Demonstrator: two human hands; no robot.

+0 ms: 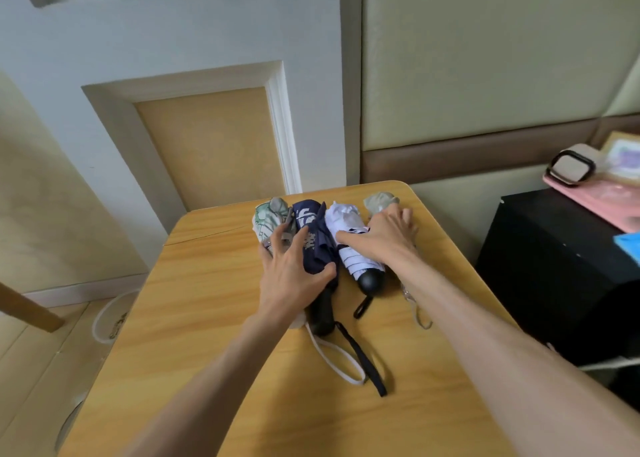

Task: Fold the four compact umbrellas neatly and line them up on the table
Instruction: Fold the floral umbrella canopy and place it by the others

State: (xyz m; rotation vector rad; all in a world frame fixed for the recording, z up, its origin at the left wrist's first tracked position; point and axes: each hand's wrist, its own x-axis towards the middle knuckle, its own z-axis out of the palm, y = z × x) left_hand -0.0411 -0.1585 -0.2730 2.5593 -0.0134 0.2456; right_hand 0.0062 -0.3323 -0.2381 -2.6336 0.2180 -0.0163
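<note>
Four folded fabric umbrellas (pixel 309 218) lie side by side, centre frame, under the left hand (pixel 294 271) and right hand (pixel 385 236), both spread flat.

Matt, creased cloth umbrellas (pixel 313 235) with a smooth black plastic handle (pixel 372 280) on a satin wood-grain table (pixel 207 318).

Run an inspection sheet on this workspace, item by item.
Surface: wooden table, bare in front.
Job's things: green umbrella, navy umbrella, white umbrella and grey umbrella, folded, side by side at the far end; straps trail toward the person.
Clutter: nothing seen.
Hands: left hand rests on the green and navy; right hand on the white and grey, fingers spread.
Cables: nothing sure; thin white line at the right edge, unclear.
Surroundings: black cabinet right; white bin on the floor left.
</note>
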